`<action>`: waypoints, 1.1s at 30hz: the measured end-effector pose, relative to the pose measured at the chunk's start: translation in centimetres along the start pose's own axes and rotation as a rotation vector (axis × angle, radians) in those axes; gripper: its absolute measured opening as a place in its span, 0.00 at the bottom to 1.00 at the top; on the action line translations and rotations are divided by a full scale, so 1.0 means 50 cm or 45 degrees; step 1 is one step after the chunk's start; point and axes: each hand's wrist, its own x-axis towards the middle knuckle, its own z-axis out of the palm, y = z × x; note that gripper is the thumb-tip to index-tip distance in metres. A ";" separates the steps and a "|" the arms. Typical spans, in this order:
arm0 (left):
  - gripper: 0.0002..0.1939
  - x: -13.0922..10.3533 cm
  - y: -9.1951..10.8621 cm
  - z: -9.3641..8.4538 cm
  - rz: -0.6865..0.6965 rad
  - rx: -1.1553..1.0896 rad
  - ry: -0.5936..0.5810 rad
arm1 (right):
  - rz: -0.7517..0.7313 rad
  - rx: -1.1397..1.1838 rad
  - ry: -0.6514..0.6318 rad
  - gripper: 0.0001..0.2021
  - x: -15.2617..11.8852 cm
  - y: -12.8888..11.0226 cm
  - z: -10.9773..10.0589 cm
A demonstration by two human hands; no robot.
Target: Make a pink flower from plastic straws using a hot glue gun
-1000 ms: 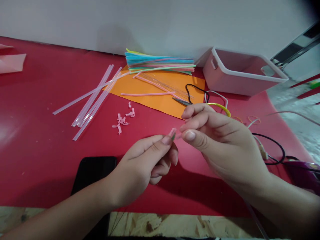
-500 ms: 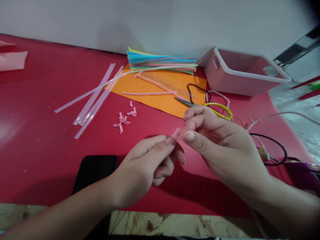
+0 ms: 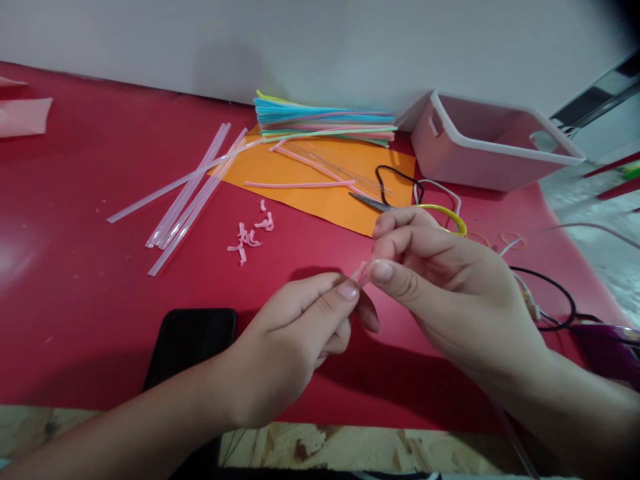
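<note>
Between thumb and fingers, my left hand (image 3: 305,340) pinches a small pink piece (image 3: 362,272). The closed thumb and index finger of my right hand (image 3: 445,287) meet the other end of that piece. Several curled pink scraps (image 3: 243,240) lie on the red table (image 3: 75,280), up and left of my hands. Behind my right hand are scissors (image 3: 447,215) with yellow handles, their blades over an orange sheet (image 3: 320,200). Pink pipe cleaners (image 3: 300,185) and thin clear strands rest on the sheet.
Translucent straws (image 3: 193,193) lie at the left of the sheet. Behind it is a bundle of coloured pipe cleaners (image 3: 325,123). A pink bin (image 3: 480,157) stands back right, cables (image 3: 560,290) at right. A black phone (image 3: 187,343) lies near my left forearm.
Both hands have shifted slightly right. The pink piece has turned a little, and my right fingertips are now closer against it.
</note>
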 end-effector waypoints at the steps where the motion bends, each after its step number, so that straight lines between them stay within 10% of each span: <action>1: 0.19 0.001 0.000 0.000 -0.003 0.003 0.005 | -0.001 -0.003 -0.015 0.08 0.000 0.000 -0.001; 33: 0.22 -0.007 -0.016 -0.010 0.172 0.483 0.123 | -0.258 -0.227 -0.076 0.06 0.014 -0.008 -0.030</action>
